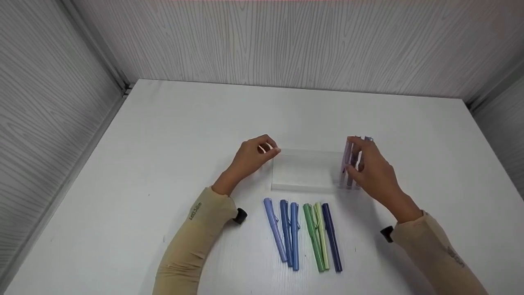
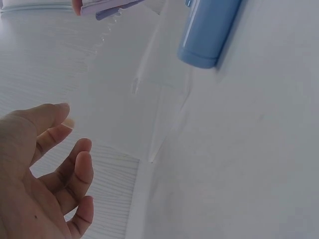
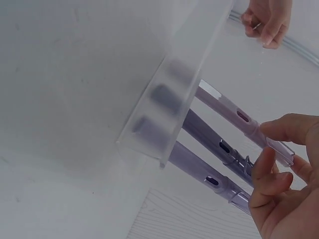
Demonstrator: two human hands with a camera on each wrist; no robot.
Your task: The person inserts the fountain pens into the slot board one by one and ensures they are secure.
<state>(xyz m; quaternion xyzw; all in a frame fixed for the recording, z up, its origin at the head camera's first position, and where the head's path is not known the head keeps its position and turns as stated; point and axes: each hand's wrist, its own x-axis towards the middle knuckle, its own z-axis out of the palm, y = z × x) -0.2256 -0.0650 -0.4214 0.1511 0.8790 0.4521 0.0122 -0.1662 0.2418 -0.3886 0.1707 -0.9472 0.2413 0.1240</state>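
A clear plastic pen holder (image 1: 305, 188) stands on the white table. Three pens rise from its right end: a pinkish-lilac pen (image 3: 227, 109), a dark greyish-purple pen (image 3: 212, 139) and a lavender pen (image 3: 197, 168). My right hand (image 1: 374, 172) pinches the pinkish-lilac pen near its upper end between thumb and finger; its other fingers curl close to the neighbouring pens. At the holder's far left corner, my left hand (image 1: 251, 155) pinches the thin clear edge with thumb and forefinger. In the left wrist view the left hand's remaining fingers (image 2: 82, 172) hang loosely curled.
In front of the holder lie a periwinkle pen (image 1: 275, 229), two blue pens (image 1: 285, 233), a green pen (image 1: 314, 237), a yellow-green pen (image 1: 321, 235) and a navy pen (image 1: 332, 237). A grey wood-grain panel (image 1: 286, 45) stands behind the table (image 1: 196, 110), with side panels left and right.
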